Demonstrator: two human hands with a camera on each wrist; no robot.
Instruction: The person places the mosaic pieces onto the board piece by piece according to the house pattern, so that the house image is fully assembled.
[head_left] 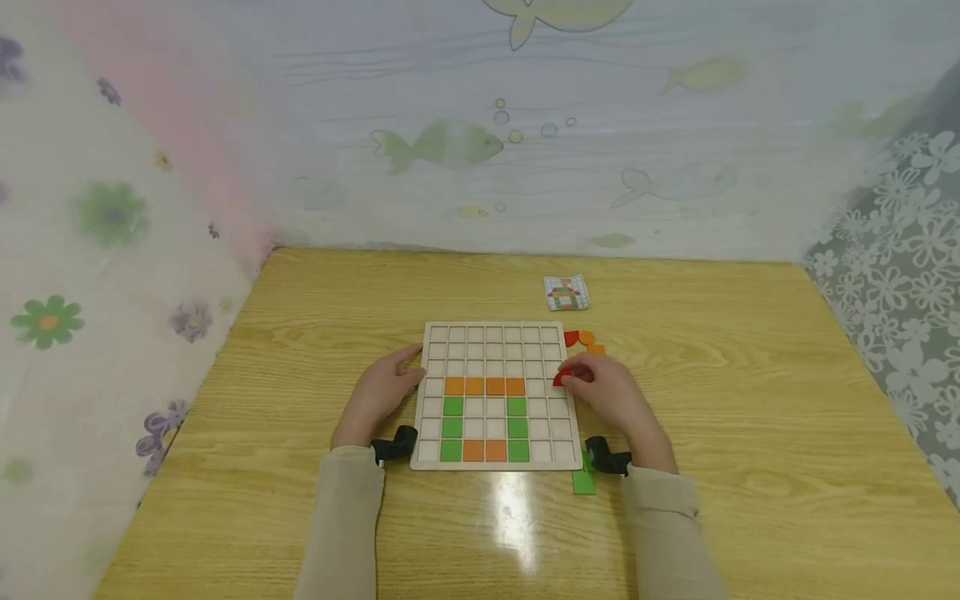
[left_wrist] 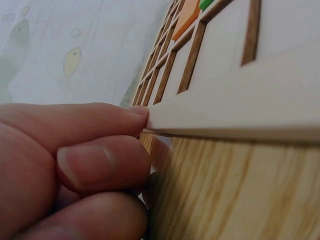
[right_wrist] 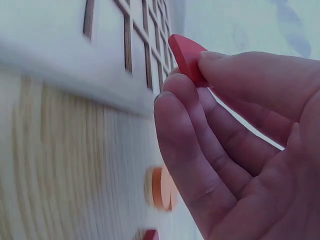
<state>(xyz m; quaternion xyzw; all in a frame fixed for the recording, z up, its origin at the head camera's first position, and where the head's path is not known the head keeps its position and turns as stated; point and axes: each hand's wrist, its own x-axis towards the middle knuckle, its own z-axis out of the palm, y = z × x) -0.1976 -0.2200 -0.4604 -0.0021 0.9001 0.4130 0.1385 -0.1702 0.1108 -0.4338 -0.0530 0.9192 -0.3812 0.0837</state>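
Observation:
A pale wooden grid board (head_left: 475, 332) lies on the table, with orange squares (head_left: 495, 386) across one row and green squares (head_left: 452, 427) running down in two columns. Two more orange tiles (head_left: 483, 451) sit between the columns in the lowest row. My left hand (head_left: 381, 389) touches the board's left edge with its fingertips; the left wrist view shows them against its side. Between thumb and fingers, my right hand (head_left: 611, 392) pinches a red quarter-circle tile (right_wrist: 187, 57), held over the board's right edge.
Beside the board's right edge lie a red tile (head_left: 572, 337), an orange round tile (head_left: 587, 337) and an orange square tile (head_left: 596, 350). Green tiles (head_left: 583, 482) lie by its lower right corner. A small pattern card (head_left: 566, 293) lies behind the board.

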